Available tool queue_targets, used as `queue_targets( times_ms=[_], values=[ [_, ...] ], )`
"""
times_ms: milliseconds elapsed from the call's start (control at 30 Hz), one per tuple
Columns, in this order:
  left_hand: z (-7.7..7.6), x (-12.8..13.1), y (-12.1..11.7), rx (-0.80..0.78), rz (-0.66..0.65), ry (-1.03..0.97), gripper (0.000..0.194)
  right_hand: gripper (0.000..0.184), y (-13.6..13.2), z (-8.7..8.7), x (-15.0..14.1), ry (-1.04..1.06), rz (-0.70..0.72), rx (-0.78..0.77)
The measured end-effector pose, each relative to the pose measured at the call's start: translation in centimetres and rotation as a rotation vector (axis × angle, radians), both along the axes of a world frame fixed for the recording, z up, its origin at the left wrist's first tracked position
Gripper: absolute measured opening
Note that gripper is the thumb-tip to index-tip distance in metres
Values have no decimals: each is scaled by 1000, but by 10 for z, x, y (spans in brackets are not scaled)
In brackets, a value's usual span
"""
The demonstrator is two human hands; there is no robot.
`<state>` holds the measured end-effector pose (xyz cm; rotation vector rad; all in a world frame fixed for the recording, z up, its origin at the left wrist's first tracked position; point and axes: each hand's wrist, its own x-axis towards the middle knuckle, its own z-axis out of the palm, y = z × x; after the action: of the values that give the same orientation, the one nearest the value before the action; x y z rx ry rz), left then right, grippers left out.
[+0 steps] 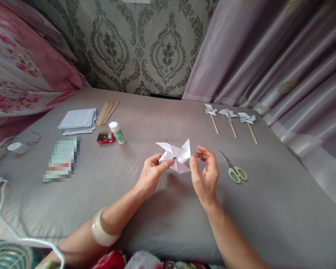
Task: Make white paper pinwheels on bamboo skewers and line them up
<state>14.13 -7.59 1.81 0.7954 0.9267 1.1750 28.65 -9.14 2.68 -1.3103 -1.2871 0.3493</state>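
A white paper pinwheel (182, 151) is held up in front of me, its folded blades spread around a small dark pin at the centre. My left hand (154, 172) grips it from the left, thumb pressed near the pin and the fingers behind the paper. At the right edge of the blades is my right hand (205, 172), fingers apart and slightly curled, the thumb at or very near a blade tip. No stick shows under this pinwheel. Green-handled scissors (236, 173) lie to the right of my right hand.
Three pinwheels on sticks (228, 114) lie at the back right. Toward the back left are a paper stack (78, 119), wooden sticks (108, 112), a red box of small metal pins (105, 139) and a glue bottle (117, 132). A white cable (19, 233) runs along the left.
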Motion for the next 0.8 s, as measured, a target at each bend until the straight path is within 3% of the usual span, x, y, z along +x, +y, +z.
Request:
queue_targets(
  times_ms=[167,233,533,800],
  values=[
    [2,2,0,-82,-55,-76,22,36,3,-6,-3,543,414,-382],
    [2,3,-1,-102,-78,-85,22,35,2,-8,-7,639,474,-445],
    [-11,2,-3,-61,-133,38,32,30,2,-14,-12,728,365,-507],
    [7,-8,2,8,-149,222,46,36,10,-17,-7,990,363,-617]
  ],
)
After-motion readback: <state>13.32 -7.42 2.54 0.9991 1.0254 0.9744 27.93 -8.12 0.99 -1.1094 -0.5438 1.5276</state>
